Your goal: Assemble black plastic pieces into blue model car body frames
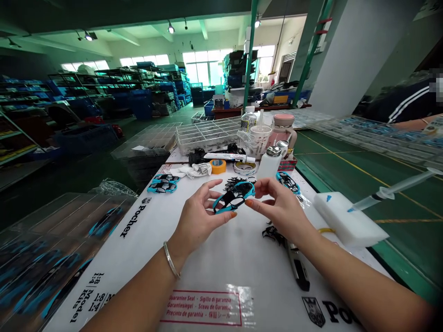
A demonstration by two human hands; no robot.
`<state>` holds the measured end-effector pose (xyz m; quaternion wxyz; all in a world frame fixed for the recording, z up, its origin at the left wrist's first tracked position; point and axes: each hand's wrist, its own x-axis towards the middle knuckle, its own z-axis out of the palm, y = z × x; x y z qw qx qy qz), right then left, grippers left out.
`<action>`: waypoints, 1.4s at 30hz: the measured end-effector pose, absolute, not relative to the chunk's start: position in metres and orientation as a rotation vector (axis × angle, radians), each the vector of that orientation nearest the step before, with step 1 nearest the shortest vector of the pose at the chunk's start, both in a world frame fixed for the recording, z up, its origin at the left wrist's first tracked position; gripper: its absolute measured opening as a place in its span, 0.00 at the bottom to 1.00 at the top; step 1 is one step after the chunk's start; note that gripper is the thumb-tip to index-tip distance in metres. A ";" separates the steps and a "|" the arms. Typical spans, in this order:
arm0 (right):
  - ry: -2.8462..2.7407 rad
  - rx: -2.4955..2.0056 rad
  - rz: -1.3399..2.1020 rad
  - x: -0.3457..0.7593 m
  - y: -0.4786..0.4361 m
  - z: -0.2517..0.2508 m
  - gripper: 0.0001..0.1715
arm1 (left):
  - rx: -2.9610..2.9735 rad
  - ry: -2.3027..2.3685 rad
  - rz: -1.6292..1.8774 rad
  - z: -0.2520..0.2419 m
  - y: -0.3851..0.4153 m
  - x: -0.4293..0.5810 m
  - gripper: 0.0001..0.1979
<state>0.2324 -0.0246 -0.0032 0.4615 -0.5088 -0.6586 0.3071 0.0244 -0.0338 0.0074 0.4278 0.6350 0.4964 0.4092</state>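
Both my hands hold up a black and cyan model car body part point(234, 197) over the white Pocher model kit box point(207, 295). My left hand point(199, 214) pinches its near left end, and my right hand point(282, 210) pinches its right end. Similar cyan and black pieces point(162, 184) lie to the left of my left hand. Another cyan piece point(288, 182) lies just beyond my right hand. Below my right wrist, small black parts point(273, 234) lie beside a black-handled craft knife point(296, 266).
At the back of the box stand a yellow tape roll point(218, 166), a white bottle point(269, 163) and a clear compartment tray point(207, 133). A syringe point(387, 196) rests on a white foam block point(349, 219) at right. Stacked clear trays point(44, 267) hold blue parts at left. A co-worker's sleeve point(408, 103) shows far right.
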 end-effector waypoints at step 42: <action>-2.077 -0.789 0.016 0.228 -0.033 -0.010 0.09 | 1.358 1.056 0.971 0.007 -0.033 0.025 0.41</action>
